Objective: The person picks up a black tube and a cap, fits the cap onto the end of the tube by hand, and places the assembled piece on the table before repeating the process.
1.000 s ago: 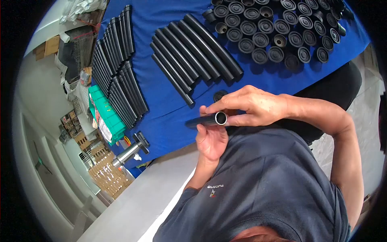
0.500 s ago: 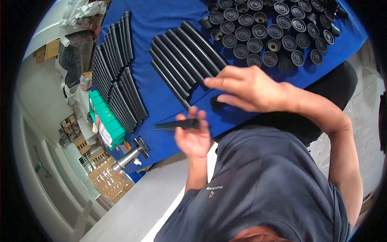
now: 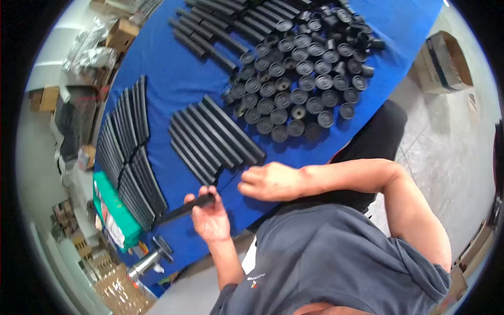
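My left hand [image 3: 211, 218] is closed round the end of a black tube [image 3: 181, 211], which points down and left above the blue cloth. A little to its right, my right hand [image 3: 273, 182] has its fingers curled together near the table's front edge; what they hold, if anything, is hidden. Just beyond both hands lies a row of black tubes [image 3: 212, 137] side by side on the blue cloth [image 3: 163, 115]. Many round black caps [image 3: 282, 100] stand grouped behind and to the right of that row, a few showing a pale centre.
More black tubes lie in a fanned stack [image 3: 126, 131] at the left and in rows [image 3: 210, 26] at the back. A green bin [image 3: 113, 210] and a metal tool [image 3: 149, 260] sit at the left edge. A cardboard box [image 3: 446, 63] stands on the floor at right.
The view has shifted, showing more of the table's far side. My right hand's fingers have closed, and the cap seen beside them before is no longer visible. My left hand still holds the tube, now more tilted.
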Demonstrator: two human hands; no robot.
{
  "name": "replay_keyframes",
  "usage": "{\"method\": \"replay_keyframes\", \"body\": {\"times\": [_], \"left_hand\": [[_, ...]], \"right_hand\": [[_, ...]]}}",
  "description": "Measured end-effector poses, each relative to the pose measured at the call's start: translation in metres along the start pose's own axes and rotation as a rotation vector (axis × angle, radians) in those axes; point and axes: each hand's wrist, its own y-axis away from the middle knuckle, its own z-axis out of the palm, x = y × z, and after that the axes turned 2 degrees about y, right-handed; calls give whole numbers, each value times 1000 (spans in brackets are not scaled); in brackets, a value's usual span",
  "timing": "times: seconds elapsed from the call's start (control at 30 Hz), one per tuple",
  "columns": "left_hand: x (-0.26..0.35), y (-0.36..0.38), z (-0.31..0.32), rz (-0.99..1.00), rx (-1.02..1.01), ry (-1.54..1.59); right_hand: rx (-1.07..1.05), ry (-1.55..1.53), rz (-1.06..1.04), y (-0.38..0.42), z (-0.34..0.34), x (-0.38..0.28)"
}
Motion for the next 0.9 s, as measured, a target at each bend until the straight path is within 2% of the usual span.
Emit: {"method": "replay_keyframes", "body": {"times": [0.03, 0.1, 0.17, 0.23, 0.27, 0.37, 0.4, 0.6, 0.7, 0.8, 0.9], "left_hand": [[-3, -2, 6, -29, -42, 5], [-10, 4, 15, -13, 34, -69], [-22, 1, 29, -4, 36, -193], [-37, -4, 39, 54, 53, -296], [-41, -7, 42, 77, 54, -343], [-49, -11, 51, 99, 31, -390], [-50, -12, 53, 98, 20, -395], [-47, -15, 56, 58, 67, -458], [-47, -16, 58, 68, 98, -524], [-48, -15, 58, 48, 125, -454], [-51, -16, 60, 51, 153, -463]], "right_hand": [[-19, -96, 30, -4, -3, -2], [49, -305, 184, -12, -20, -2], [-8, -739, 433, -20, -48, 1], [83, -1146, 450, -18, -46, 8], [131, -1200, 415, -18, -45, 7], [75, -1167, 426, -15, -46, 8], [134, -1206, 404, -15, -42, 6], [150, -1168, 409, -11, -41, 10], [120, -982, 403, -11, -47, 9], [167, -775, 284, -9, -47, 11], [207, -700, 248, -8, -45, 12]]}}
